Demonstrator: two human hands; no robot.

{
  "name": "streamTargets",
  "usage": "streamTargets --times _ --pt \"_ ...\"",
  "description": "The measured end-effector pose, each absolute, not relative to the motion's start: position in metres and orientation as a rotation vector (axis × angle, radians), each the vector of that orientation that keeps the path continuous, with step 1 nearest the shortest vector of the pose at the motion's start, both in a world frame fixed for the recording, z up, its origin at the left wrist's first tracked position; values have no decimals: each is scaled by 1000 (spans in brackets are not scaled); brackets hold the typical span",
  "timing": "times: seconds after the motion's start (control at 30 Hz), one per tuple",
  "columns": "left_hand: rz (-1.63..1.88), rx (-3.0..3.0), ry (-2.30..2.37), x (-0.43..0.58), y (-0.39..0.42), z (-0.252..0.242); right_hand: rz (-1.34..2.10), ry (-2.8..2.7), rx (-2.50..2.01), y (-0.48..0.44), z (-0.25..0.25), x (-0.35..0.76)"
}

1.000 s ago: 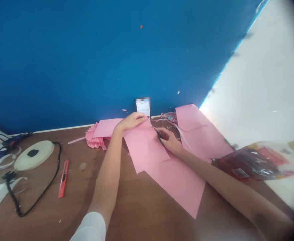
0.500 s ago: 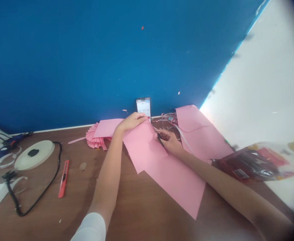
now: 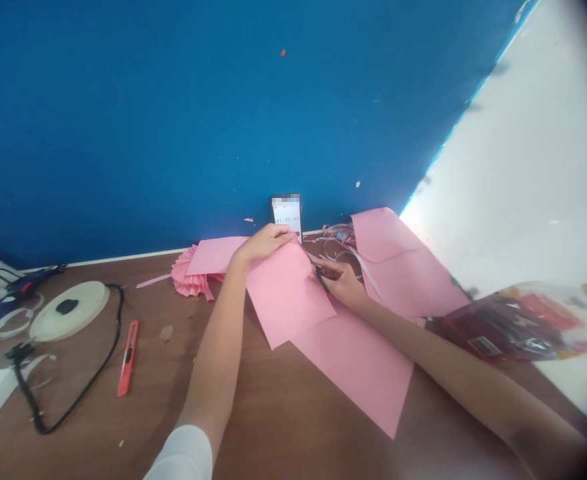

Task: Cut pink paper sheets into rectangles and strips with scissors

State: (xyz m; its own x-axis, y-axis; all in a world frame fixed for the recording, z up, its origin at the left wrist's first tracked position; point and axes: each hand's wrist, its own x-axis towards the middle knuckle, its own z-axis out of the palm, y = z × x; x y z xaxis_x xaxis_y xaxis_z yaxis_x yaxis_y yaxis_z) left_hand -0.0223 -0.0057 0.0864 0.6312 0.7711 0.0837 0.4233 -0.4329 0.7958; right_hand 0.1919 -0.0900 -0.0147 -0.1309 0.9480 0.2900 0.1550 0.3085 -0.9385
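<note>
My left hand [image 3: 266, 243] grips the upper edge of a pink sheet of paper [image 3: 293, 290], just in front of the phone. Black-handled scissors [image 3: 321, 279] are held in my right hand [image 3: 339, 281], its fingers curled round the handles. Their blades lie along the sheet's right edge, partly hidden by the paper. Beneath the held sheet, another pink sheet [image 3: 358, 367] lies on the brown table [image 3: 273, 413].
A phone [image 3: 287, 213] leans on the blue wall. To the left are a pleated pink paper piece [image 3: 188, 273], a red cutter [image 3: 128, 359], a white disc [image 3: 73, 310] and a black cable [image 3: 81, 400]. A plastic package [image 3: 513, 330] and pink paper [image 3: 403, 267] lie right.
The lower part of the held sheet has shifted slightly. Both hands keep nearly the same place, with the right hand's scissors turned a little.
</note>
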Motion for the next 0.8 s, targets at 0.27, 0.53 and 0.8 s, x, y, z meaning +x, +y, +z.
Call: streamTargets --times 0.27,0.53,0.8 --pt "588 2087 926 -23 -7 90 1054 -1455 -1019 -90 -11 191" --pt "673 1985 981 -37 -12 97 1194 -1341 -965 -85 -15 192" --pt "722 1839 983 -38 -4 78 1254 -1314 -958 -88 -11 194"
